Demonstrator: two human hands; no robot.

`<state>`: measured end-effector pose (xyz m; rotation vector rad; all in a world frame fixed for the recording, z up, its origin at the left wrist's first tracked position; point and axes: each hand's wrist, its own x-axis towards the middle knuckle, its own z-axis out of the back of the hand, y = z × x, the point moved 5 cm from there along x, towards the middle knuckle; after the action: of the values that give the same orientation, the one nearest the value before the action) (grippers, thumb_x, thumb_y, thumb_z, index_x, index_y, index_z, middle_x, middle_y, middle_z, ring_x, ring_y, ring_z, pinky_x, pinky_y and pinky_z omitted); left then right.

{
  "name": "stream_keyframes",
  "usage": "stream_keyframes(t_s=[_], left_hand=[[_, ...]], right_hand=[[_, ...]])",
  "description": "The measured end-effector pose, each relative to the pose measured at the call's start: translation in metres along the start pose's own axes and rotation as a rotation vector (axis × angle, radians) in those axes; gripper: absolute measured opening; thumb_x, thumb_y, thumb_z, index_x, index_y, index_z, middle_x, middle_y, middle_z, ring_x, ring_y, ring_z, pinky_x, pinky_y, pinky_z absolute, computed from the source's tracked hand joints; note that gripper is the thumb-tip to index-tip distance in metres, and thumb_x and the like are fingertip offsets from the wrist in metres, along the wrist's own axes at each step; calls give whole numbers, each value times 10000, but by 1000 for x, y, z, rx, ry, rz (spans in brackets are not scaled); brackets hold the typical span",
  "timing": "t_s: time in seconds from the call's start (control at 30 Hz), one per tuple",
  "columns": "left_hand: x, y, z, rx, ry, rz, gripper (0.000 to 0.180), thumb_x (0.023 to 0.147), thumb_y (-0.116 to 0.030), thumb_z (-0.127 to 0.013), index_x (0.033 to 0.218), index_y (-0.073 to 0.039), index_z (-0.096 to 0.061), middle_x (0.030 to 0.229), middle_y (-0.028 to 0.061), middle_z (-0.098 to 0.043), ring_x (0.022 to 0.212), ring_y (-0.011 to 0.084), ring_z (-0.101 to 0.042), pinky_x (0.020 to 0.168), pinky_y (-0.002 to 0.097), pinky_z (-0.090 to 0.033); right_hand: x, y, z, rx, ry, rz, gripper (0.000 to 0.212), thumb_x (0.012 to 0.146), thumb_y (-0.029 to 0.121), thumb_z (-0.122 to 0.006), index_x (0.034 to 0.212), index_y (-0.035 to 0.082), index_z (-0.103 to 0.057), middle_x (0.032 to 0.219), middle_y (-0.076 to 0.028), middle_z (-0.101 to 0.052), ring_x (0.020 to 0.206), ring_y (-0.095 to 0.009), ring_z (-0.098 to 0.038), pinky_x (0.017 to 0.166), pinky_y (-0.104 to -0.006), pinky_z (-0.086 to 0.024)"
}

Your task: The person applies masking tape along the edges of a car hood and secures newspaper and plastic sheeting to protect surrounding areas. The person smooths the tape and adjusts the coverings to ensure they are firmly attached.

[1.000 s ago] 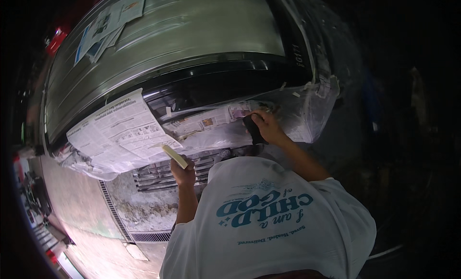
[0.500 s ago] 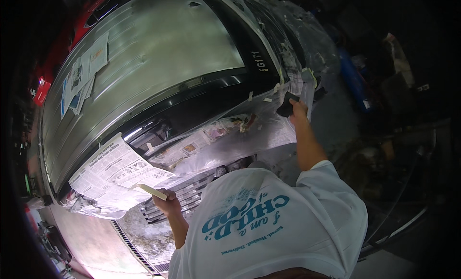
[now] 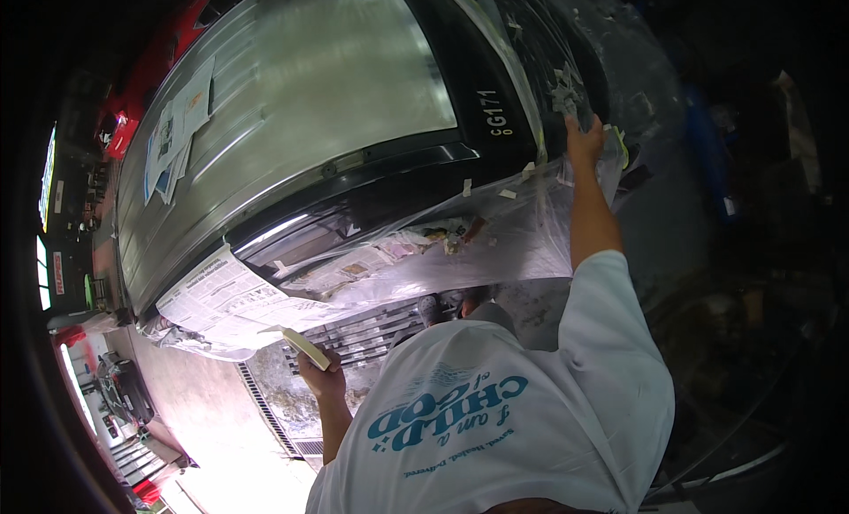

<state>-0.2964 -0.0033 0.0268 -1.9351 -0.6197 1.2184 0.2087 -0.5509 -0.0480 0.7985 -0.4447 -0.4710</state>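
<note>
My left hand [image 3: 324,373] is closed around a cream-coloured roll of tape [image 3: 306,348], seen edge-on, with a pale loose end at its tip. It is just below newspaper [image 3: 221,293] covering the car's side. My right hand [image 3: 585,144] reaches onto the plastic-draped front of the car, beside crumpled pale scraps [image 3: 564,91]. Its fingers are bent, and what they hold is lost against the dark surface. Clear plastic sheeting [image 3: 522,222], fixed with short tape pieces [image 3: 508,194], hangs over the side.
The car's dull metallic roof [image 3: 354,63] fills the upper middle, with folded newspapers [image 3: 179,129] on it. A red car [image 3: 141,90] stands beyond. A floor grate [image 3: 265,408] runs at lower left. A blue cylinder-like object [image 3: 707,152] is on the right.
My right hand has moved forward toward the front glass; the black pad it gripped is no longer distinguishable. My left hand has turned the tape roll and shifted slightly right. The view has shifted.
</note>
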Motion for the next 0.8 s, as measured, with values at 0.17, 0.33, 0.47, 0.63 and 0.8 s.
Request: stream_keyframes(t_s=[0.17, 0.33, 0.47, 0.63, 0.8], left_hand=[[11, 36, -15, -102, 280, 116, 323, 1069, -273, -485, 841, -81, -608, 706, 45, -540, 526, 151, -474, 446, 279, -354], [20, 52, -53, -31, 368, 138, 312, 1083, -249, -473, 855, -81, -604, 731, 49, -566, 532, 143, -484, 463, 276, -366], [21, 53, -99, 52, 412, 162, 282, 1077, -243, -480, 865, -88, -585, 742, 49, -562, 513, 137, -467, 459, 272, -359], [26, 70, -140, 176, 546, 196, 230, 1053, -242, -478, 912, -85, -571, 728, 53, -540, 507, 150, -450, 451, 277, -343], [20, 99, -186, 197, 730, 280, 240, 1055, -243, -471, 911, -72, -558, 718, 62, -532, 508, 149, -440, 457, 292, -334]], right_hand=[[-120, -64, 42, 80, 40, 77, 675, 1012, 370, -686, 1541, 13, -467, 1516, -261, -466, 1431, -447, -446, 1171, -538, -387], [-321, -219, 99, -121, 575, -399, 681, 1077, 373, -572, 1615, 11, -364, 1662, -283, -305, 1525, -438, -332, 1251, -511, -299], [-465, -310, 166, -268, 1070, -829, 658, 1073, 361, -579, 1592, 4, -392, 1606, -272, -366, 1470, -423, -387, 1220, -500, -337], [-526, -319, 214, -151, 1136, -1050, 629, 1068, 347, -589, 1564, -5, -428, 1536, -258, -442, 1402, -405, -455, 1182, -486, -383], [-537, -314, 220, 29, 1023, -1129, 601, 1064, 333, -599, 1535, -13, -463, 1466, -245, -518, 1334, -387, -524, 1144, -472, -429]])
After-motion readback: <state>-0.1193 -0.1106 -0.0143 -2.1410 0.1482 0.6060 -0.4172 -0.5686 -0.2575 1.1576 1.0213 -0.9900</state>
